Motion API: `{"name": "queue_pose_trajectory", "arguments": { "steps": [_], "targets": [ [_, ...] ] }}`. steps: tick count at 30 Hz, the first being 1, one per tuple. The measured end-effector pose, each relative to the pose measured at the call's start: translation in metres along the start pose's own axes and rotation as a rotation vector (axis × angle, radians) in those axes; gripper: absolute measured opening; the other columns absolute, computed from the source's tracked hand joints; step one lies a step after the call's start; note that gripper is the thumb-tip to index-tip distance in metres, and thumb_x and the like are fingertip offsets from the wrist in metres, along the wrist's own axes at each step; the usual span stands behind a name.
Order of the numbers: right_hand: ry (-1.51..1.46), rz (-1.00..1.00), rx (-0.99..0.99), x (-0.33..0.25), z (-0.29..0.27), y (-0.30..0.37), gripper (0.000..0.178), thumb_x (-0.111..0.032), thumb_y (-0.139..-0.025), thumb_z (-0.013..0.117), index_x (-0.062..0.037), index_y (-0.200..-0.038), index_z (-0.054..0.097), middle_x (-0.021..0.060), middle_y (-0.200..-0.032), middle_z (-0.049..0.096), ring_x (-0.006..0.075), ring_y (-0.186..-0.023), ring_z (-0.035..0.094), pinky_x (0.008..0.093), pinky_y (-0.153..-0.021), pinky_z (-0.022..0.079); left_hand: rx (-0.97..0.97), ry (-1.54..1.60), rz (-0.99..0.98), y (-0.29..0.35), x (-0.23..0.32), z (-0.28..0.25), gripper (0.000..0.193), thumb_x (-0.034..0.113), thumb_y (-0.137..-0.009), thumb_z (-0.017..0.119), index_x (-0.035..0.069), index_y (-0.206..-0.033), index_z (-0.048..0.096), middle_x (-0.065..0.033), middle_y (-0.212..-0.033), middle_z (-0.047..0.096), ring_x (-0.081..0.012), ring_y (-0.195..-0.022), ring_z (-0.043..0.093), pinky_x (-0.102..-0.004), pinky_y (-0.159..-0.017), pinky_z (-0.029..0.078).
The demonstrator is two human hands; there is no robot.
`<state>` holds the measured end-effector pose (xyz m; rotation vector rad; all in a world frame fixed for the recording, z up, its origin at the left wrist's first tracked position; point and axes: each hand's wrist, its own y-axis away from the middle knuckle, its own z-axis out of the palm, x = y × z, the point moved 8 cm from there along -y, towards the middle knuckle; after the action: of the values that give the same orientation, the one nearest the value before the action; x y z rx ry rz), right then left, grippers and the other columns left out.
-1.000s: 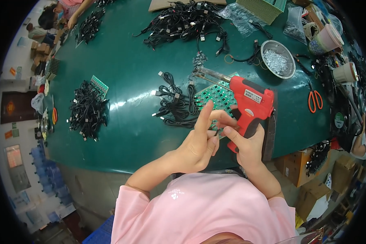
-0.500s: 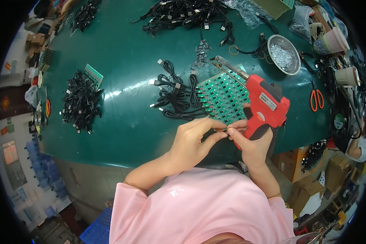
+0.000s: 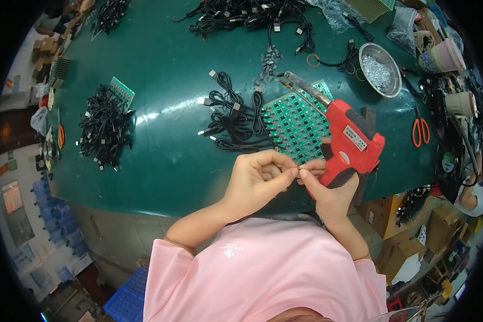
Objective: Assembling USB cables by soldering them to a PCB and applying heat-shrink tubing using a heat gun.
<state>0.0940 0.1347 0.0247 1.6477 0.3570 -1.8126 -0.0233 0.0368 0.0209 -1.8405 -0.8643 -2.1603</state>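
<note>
Left hand (image 3: 252,180): fingertips pinched, contents unclear | Right hand (image 3: 333,197): gripping gun (image 3: 353,142), fingertips meeting left's | Board (image 3: 301,126): hands' 12 o'clock | Progress: cables (image 3: 233,126) at board's 9 o'clock apparently attached; heap (image 3: 247,15) at 11 o'clock seemingly unattached; remaining joints indiscernible

passable: green tabletop (image 3: 166,153) between left cable pile (image 3: 105,126) and middle cables (image 3: 233,124) | obstacles: soldering gun (image 3: 354,140), metal bowl (image 3: 394,85)

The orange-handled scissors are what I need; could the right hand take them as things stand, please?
Probably not: the scissors lie farther right, while the right hand holds the red soldering gun, its fingers close to the left hand.
</note>
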Motion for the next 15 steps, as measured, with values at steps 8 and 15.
{"name": "queue_pose_trajectory", "arguments": {
  "steps": [8, 15],
  "targets": [
    [-0.047, 0.006, 0.036, -0.014, -0.038, 0.012, 0.04, 0.005, -0.086, 0.054, 0.011, -0.124, 0.043, 0.0152, -0.081, 0.066, 0.0142, -0.053, 0.059, 0.0263, -0.047, 0.047, 0.431, -1.079, 0.733, 0.03, 0.094, -0.021, 0.022, -0.003, -0.063, 0.072, 0.007, -0.081, 0.064, -0.0026, -0.075, 0.06, -0.0217, -0.073, 0.054, -0.0338, -0.067, 0.04],
    [0.012, -0.015, 0.119, -0.007, -0.094, 0.057, 0.049, -0.019, -0.092, 0.052, 0.011, -0.125, 0.032, 0.0223, -0.083, 0.058, 0.0155, -0.039, 0.047, 0.0284, -0.038, 0.042, 0.249, -0.942, 0.543, -0.01, 0.01, 0.004, 0.013, 0.008, -0.069, 0.074, 0.01, -0.079, 0.066, 0.0003, -0.082, 0.055, -0.0207, -0.088, 0.049, -0.037, -0.08, 0.03]
  ]
}}
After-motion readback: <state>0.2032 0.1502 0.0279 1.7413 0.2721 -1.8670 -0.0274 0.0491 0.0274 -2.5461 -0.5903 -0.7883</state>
